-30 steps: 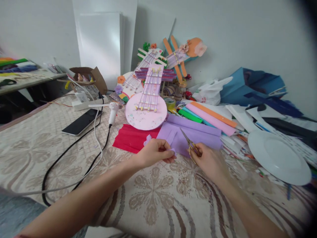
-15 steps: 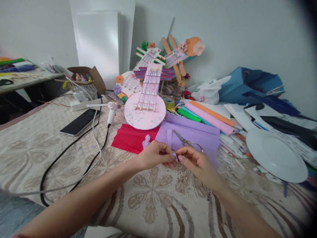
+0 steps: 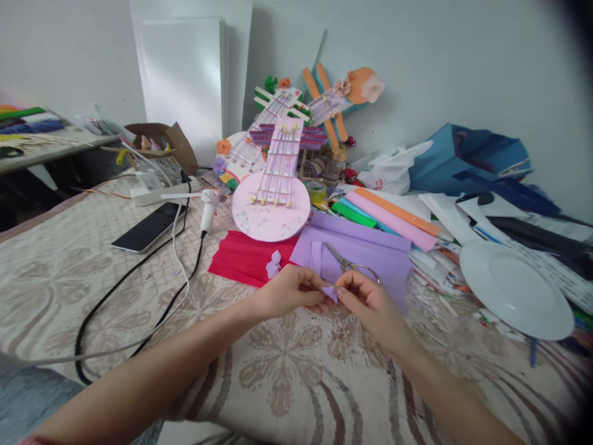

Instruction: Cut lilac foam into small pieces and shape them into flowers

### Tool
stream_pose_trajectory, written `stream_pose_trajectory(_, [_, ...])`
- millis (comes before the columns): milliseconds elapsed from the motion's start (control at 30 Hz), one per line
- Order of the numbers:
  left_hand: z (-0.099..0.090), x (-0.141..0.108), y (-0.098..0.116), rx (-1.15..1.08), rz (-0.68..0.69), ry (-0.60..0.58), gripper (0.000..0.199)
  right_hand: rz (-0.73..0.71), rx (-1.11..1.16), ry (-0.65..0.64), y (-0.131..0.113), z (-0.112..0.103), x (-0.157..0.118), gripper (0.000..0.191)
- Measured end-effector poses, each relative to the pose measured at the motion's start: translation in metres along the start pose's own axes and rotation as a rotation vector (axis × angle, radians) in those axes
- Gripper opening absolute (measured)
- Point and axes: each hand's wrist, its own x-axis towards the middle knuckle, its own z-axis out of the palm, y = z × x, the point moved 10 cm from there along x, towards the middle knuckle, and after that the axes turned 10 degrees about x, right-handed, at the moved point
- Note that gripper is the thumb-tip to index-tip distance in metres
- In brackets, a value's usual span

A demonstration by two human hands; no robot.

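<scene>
My left hand (image 3: 299,289) pinches one side of a small purple paper piece (image 3: 330,293). The fingertips of my right hand (image 3: 364,299) close on the piece's other edge. Just beyond my hands, scissors (image 3: 345,262) lie on a purple crepe paper sheet (image 3: 393,258), beside a folded purple strip (image 3: 315,256). A crumpled light purple paper bit (image 3: 273,264) rests on red crepe paper (image 3: 241,259). Behind these sits a pink round instrument model (image 3: 273,213) with purple strings.
On the left are a glue gun (image 3: 209,213), a phone (image 3: 148,227), looping cables and a cardboard box (image 3: 178,148). To the right, a white plate (image 3: 514,290) lies among paper scraps, with a blue bag (image 3: 467,161) behind.
My right hand has shifted slightly right, away from my left. More of the small purple paper piece shows between my fingertips.
</scene>
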Motion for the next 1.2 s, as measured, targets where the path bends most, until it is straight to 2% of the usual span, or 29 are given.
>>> stream_pose_trajectory(167, [-0.002, 0.000, 0.002, -0.032, 0.008, 0.003, 0.024, 0.002, -0.009, 0.025, -0.001, -0.003, -0.001, 0.011])
stream_pose_trajectory(633, [-0.003, -0.001, 0.001, -0.082, -0.031, 0.017, 0.019, 0.008, -0.004, 0.055, 0.004, -0.006, -0.001, 0.011])
stream_pose_trajectory(933, [-0.004, 0.000, 0.003, -0.059, 0.009, 0.036, 0.030, 0.007, 0.022, 0.076, 0.004, -0.006, -0.002, 0.013])
stream_pose_trajectory(1200, [-0.006, 0.000, 0.004, -0.016, 0.043, 0.047, 0.026, 0.057, 0.213, 0.012, 0.011, 0.002, -0.001, 0.018])
